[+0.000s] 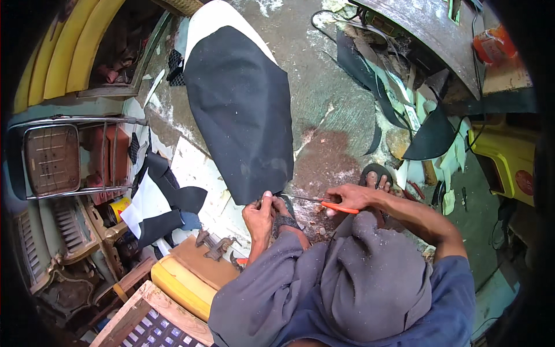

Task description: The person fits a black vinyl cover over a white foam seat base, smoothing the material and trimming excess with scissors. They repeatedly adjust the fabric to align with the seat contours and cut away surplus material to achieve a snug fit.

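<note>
A long seat-shaped pad stretches away from me, with black cover material (240, 110) over it and white padding (222, 20) bare at its far end. At the near end, my left hand (258, 217) is closed, pinching the edge of the black cover. My right hand (350, 198) grips an orange-handled pair of scissors (340, 207), its slim metal blade pointing left at that same edge. The blade tip is close to my left fingertips; whether it touches the material is hard to tell. Part of the handles is hidden by my right fingers.
A metal clamp-like tool (215, 245) lies left of my knee, near a yellow cushion (182, 283). Black and white offcuts (167, 202) are heaped at left by a metal-framed chair (52, 159). More black scraps (430, 136) lie at right below a table (428, 34).
</note>
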A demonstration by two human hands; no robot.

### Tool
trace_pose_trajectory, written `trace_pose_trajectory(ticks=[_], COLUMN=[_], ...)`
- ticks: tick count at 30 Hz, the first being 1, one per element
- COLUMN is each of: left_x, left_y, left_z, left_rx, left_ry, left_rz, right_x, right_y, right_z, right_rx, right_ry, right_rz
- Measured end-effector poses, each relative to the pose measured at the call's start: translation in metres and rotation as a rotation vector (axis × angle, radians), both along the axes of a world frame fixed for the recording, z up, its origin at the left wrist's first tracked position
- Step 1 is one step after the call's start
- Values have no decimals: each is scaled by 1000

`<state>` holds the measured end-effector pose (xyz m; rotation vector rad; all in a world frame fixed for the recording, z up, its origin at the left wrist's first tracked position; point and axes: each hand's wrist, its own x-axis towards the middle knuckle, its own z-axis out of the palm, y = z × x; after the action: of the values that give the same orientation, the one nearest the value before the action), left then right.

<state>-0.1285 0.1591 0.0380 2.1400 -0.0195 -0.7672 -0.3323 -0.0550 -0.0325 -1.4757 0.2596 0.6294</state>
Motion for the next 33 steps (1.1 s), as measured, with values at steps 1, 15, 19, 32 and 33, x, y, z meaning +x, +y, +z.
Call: trace_pose_trajectory(ticks=[1, 15, 19, 32, 33], left_x=[0, 0, -3, 3, 13], left_y=[-1, -3, -6, -8, -7], left_z=[2, 9, 6, 35, 28], left_rx=[6, -50, -54, 22, 9], left_ry=[26, 145, 130, 183, 155], left_rz=[6, 46, -7, -151, -177], right_x=[5, 25, 15, 33, 38], right_y=[3, 50, 58, 71, 66], right_z=[-5, -39, -49, -59, -61], right_rx=[36, 366, 300, 270, 262], right_ry=[-25, -177, -108, -214, -218], right_rz=[-21, -250, -250, -359, -418])
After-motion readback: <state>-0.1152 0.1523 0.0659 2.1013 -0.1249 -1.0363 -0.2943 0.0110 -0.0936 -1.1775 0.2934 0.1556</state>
